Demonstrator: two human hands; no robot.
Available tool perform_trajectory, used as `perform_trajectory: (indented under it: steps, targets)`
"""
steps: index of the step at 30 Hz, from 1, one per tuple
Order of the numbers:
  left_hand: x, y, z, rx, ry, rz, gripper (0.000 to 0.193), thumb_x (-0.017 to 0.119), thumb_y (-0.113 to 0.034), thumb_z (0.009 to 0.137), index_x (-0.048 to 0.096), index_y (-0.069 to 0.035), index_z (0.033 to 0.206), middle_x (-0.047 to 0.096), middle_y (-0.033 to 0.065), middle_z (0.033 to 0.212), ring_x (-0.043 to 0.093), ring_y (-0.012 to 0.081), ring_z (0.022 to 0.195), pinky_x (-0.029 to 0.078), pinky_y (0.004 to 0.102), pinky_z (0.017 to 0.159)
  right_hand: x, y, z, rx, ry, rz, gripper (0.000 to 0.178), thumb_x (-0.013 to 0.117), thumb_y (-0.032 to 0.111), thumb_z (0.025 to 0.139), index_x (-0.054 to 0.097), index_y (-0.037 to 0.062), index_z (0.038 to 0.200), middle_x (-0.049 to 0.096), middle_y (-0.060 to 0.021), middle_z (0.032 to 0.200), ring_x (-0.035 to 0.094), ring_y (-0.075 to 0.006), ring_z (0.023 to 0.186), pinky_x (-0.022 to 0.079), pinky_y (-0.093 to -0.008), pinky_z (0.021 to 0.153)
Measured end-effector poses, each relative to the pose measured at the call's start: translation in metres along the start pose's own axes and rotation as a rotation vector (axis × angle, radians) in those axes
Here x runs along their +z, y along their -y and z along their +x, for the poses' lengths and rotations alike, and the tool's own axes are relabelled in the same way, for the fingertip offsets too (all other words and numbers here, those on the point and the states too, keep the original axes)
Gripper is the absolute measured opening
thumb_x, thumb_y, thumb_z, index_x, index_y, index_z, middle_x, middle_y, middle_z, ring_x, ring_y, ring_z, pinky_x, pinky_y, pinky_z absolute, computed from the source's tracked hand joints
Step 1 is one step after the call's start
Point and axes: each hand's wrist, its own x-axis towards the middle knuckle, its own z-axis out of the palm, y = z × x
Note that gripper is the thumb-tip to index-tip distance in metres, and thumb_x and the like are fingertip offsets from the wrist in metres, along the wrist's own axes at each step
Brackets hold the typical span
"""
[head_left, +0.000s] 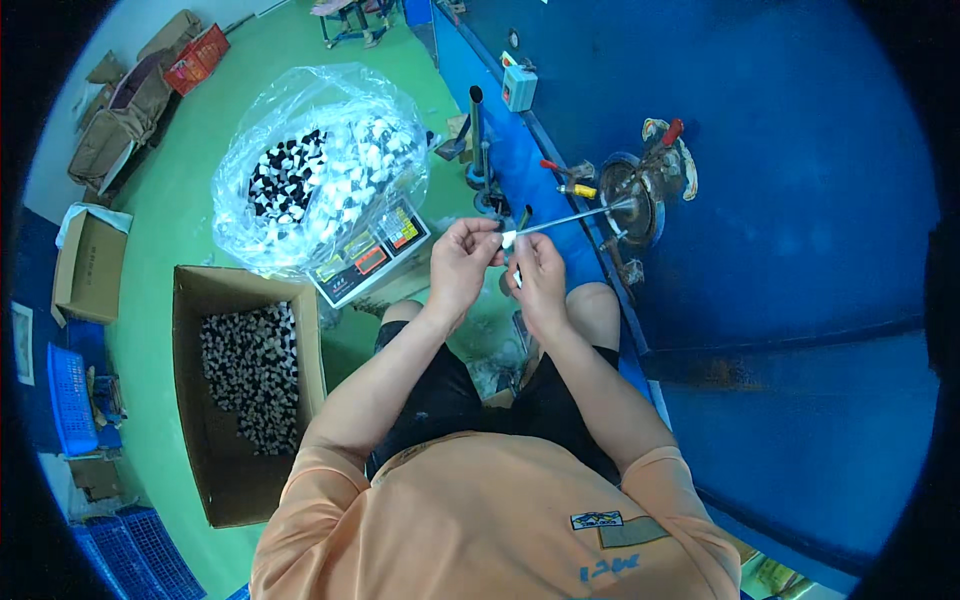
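My left hand [464,268] and my right hand [541,284] are close together in front of me, fingertips pinched. Between them is a small white piece [509,240] with a dark part beside it, at the near end of a thin metal rod [568,218]. The rod runs out from a round metal fixture [634,198] on the blue machine panel. A second bit of white [518,279] shows at my right hand's fingers. How the piece sits on the rod is partly hidden by my fingertips.
A clear plastic bag [390,150] of black and white pieces sits on a weighing scale [350,284] to the left. Nearer stands a cardboard box [186,400] with many similar pieces. A blue panel [790,200] fills the right side; a dark upright tube [476,130] stands ahead.
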Motion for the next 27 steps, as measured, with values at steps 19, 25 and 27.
perform_trajectory:
  steps: [19, 25, 27]
  targets:
    - [-0.013, 0.002, -0.011, 0.001, -0.035, 0.206, 0.015, 0.062, -0.007, 0.092, 0.061, 0.002, 0.104, 0.063, 0.0046, 0.077, 0.056, 0.0106, 0.067, 0.049, 0.0231, 0.065, 0.005, 0.008, -0.003, 0.109, 0.114, 0.073, 0.023, 0.047, 0.029, 0.103, 0.055, 0.0079, 0.101, 0.050, 0.0009, 0.070, 0.043, -0.0056, 0.055, 0.029, -0.0195, 0.045]
    - [-0.079, -0.048, -0.040, 0.435, -0.471, -0.528, 0.021, 0.059, -0.023, 0.096, 0.061, -0.004, 0.104, 0.065, 0.0074, 0.087, 0.057, 0.0131, 0.073, 0.048, 0.0273, 0.072, -0.005, -0.003, -0.010, 0.176, 0.179, 0.187, 0.029, 0.041, 0.033, 0.105, 0.056, 0.0077, 0.102, 0.053, -0.0021, 0.074, 0.044, -0.0076, 0.055, 0.029, -0.0213, 0.045]
    - [-0.080, -0.035, -0.043, 0.279, -0.470, -0.316, 0.021, 0.059, -0.022, 0.096, 0.062, -0.004, 0.106, 0.065, 0.0085, 0.091, 0.058, 0.0132, 0.076, 0.048, 0.0270, 0.073, -0.002, -0.005, -0.013, 0.193, 0.208, 0.218, 0.030, 0.040, 0.033, 0.105, 0.056, 0.0076, 0.103, 0.053, -0.0031, 0.075, 0.045, -0.0082, 0.055, 0.029, -0.0219, 0.045]
